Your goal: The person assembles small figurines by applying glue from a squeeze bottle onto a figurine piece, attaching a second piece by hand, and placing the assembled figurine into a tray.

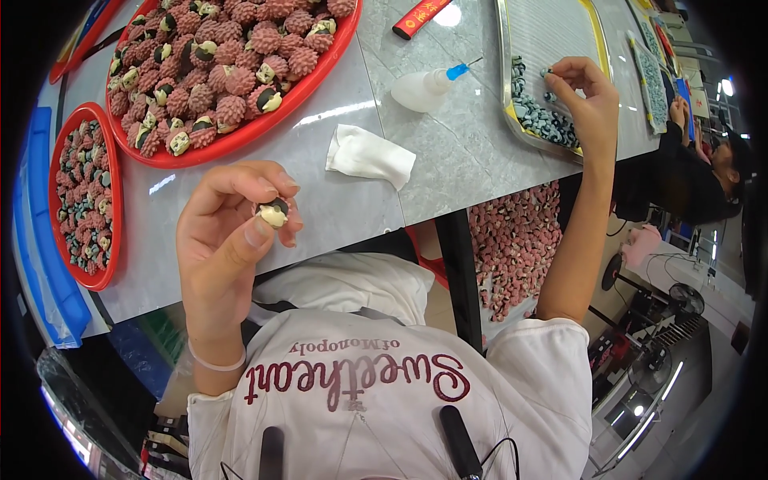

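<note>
My left hand (228, 220) is raised at the table's near edge, its thumb and fingers closed round a small figurine (274, 213) with a cream and black face; pink shows behind it. To the right, my right hand (588, 100) reaches over a metal-rimmed tray (552, 32). Thumb and forefinger pinch a small dark teal piece (548, 73). Similar teal and black pieces (540, 120) lie heaped in the tray's near end. A large red tray (180, 162), full of ridged pink pieces with cream and black figures, stands beyond my left hand.
A smaller red tray (117, 192) of mixed pieces sits left, by a blue tray (36, 232). Between my hands lie a folded white tissue (370, 156) and a needle-tipped bottle (420, 92). Pink pieces (512, 248) are heaped below the table edge. A person (704, 172) works at far right.
</note>
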`<state>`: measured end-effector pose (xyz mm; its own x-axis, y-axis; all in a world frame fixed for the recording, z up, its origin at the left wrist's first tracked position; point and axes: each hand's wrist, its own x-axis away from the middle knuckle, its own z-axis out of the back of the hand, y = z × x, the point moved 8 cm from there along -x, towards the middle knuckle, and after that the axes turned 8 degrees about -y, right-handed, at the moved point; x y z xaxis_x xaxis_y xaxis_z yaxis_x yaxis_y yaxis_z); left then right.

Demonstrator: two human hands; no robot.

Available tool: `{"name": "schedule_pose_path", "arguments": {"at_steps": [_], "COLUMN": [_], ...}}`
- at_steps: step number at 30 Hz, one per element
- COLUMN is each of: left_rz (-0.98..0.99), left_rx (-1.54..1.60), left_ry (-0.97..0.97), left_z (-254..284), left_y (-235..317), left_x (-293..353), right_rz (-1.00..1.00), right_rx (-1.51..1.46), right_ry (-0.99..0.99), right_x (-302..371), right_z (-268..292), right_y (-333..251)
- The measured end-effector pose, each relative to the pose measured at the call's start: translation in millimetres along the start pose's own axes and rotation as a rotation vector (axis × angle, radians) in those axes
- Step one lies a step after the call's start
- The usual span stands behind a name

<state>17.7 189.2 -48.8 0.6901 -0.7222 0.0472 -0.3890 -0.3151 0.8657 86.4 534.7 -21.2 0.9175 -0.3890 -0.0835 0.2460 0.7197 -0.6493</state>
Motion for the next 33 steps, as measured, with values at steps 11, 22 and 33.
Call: {"name": "schedule_pose_path", "arguments": {"at_steps": [11, 22, 33], "left_rz": [0.033, 0.017, -0.038], "left_rx": [0.23, 0.112, 0.072], "left_ry": [-0.103, -0.059, -0.058], "left_z": [-15.7, -21.9, -18.8], "left_y": [-4.8, -10.4, -8.1], "left_x": [-3.6, 5.0, 11.1], "right_rz": [0.024, 0.073, 0.334], "right_rx": [-0.937, -1.036, -0.776], "right_ry": [0.004, -0.315, -0.157], "right_x": [58.3, 80.9, 89.2], "right_z": [-21.9, -112.8, -104.6], "right_y": [-68.7, -169.5, -187.9]}}
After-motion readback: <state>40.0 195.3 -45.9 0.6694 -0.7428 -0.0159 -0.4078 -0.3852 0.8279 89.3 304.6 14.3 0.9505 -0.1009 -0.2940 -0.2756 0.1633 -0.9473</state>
